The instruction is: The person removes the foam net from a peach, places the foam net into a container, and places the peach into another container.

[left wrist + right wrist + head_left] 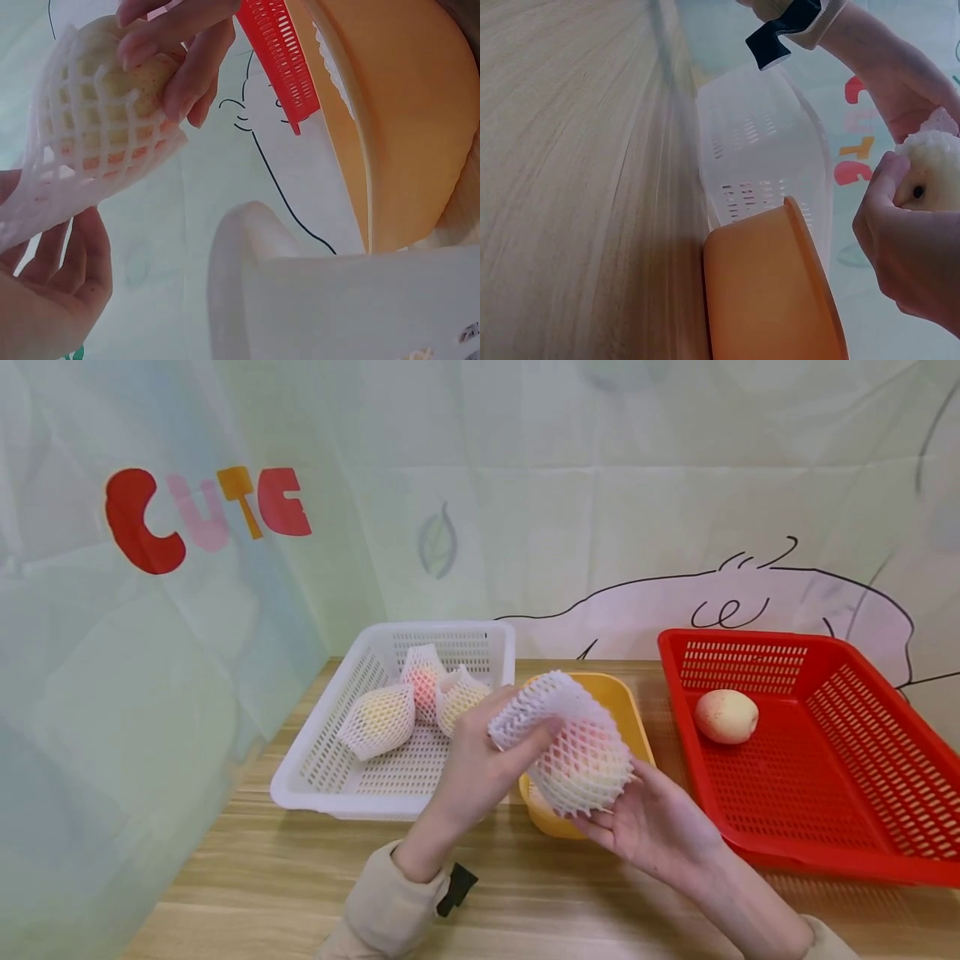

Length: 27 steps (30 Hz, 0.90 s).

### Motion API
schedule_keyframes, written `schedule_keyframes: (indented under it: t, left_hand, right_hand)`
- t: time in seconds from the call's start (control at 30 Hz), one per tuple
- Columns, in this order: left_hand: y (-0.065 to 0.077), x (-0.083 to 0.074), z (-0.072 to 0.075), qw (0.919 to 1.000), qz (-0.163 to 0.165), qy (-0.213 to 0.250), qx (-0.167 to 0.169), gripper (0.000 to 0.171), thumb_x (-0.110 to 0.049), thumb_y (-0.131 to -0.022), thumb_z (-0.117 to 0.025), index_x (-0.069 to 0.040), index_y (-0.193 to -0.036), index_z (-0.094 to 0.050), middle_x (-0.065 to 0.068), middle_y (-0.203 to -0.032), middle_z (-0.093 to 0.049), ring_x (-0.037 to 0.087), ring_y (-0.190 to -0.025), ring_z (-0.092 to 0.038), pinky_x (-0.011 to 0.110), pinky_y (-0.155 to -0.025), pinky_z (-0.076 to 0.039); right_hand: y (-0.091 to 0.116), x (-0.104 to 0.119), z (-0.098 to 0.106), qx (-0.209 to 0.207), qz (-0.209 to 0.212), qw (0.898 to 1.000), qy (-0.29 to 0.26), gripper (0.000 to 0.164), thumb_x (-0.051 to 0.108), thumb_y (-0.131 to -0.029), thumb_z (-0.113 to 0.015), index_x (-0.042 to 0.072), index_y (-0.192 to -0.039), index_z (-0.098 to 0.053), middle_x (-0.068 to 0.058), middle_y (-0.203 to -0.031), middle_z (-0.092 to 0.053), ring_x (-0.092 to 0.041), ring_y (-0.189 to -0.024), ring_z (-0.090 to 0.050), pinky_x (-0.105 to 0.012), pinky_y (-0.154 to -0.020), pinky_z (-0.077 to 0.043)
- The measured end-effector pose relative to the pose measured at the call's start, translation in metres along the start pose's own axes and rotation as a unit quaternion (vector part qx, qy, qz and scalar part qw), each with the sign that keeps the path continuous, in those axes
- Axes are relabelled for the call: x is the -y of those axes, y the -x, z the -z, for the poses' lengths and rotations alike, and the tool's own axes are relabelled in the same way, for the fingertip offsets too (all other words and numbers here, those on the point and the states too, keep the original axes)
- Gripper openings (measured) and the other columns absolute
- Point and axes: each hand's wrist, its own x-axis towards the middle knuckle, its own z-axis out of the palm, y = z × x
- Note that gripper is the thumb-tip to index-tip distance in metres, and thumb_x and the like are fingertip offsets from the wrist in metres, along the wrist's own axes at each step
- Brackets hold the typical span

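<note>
A pale peach with a reddish blush [112,56] sits partly inside a white foam net [521,714], held up over the yellow basin [621,693]. My left hand [476,764] grips the net's loose end, its thumb lying across the mesh. From below and the right, my right hand [663,827] holds the peach, fingertips on its bare end in the left wrist view. The right wrist view shows that end of the peach [937,180] uncovered, with a dark stem spot, my right thumb and fingers around it. The palm side of my left hand is mostly hidden by the net.
At left, a white basket [315,802] contains three netted peaches [378,718]. A red basket [810,852] on the right has one bare peach [726,717] in its left part. White foam shows inside the basin. A printed cloth hangs behind the wooden table [247,893].
</note>
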Motion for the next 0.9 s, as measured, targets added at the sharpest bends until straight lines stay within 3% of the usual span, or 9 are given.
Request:
schedule_keyframes:
  t: [0.2,0.37,0.63,0.9]
  left_hand:
    - [-0.001,0.001,0.000,0.9991,0.017,0.007,-0.037,0.019,-0.011,-0.083,-0.073,-0.003,-0.100,-0.067,0.008,-0.098,-0.064,0.014,-0.083,-0.063,0.028,-0.067,-0.057]
    - [-0.001,0.003,0.000,0.9985,0.013,-0.003,-0.052,0.018,-0.011,-0.083,-0.073,-0.003,-0.097,-0.067,0.008,-0.096,-0.063,0.014,-0.080,-0.061,0.026,-0.064,-0.056]
    - [-0.003,0.001,0.006,0.9971,0.019,-0.025,-0.070,0.031,-0.014,-0.085,-0.071,-0.010,-0.115,-0.063,0.006,-0.106,-0.067,0.013,-0.089,-0.062,0.027,-0.071,-0.056]
    - [-0.005,0.001,0.013,0.9957,0.003,-0.036,-0.085,0.022,-0.013,-0.085,-0.071,-0.007,-0.105,-0.065,0.006,-0.100,-0.068,0.011,-0.087,-0.060,0.022,-0.075,-0.051]
  right_hand:
    - [0.000,0.002,-0.001,-0.011,0.000,1.000,0.008,0.050,0.044,-0.104,-0.015,0.020,-0.139,-0.041,-0.006,-0.135,-0.052,-0.023,-0.123,-0.052,-0.032,-0.109,-0.040]
    - [0.001,0.003,-0.003,-0.031,-0.005,0.999,0.015,0.048,0.046,-0.103,-0.018,0.021,-0.142,-0.033,-0.005,-0.134,-0.050,-0.023,-0.122,-0.051,-0.031,-0.108,-0.041]
    - [0.002,0.007,-0.007,-0.067,-0.015,0.997,0.036,0.050,0.048,-0.103,-0.021,0.022,-0.146,-0.016,-0.003,-0.135,-0.047,-0.023,-0.123,-0.049,-0.029,-0.107,-0.041]
    - [0.002,0.010,-0.006,-0.078,-0.012,0.996,0.043,0.048,0.046,-0.103,-0.022,0.022,-0.144,-0.021,-0.004,-0.134,-0.047,-0.025,-0.122,-0.050,-0.029,-0.107,-0.042]
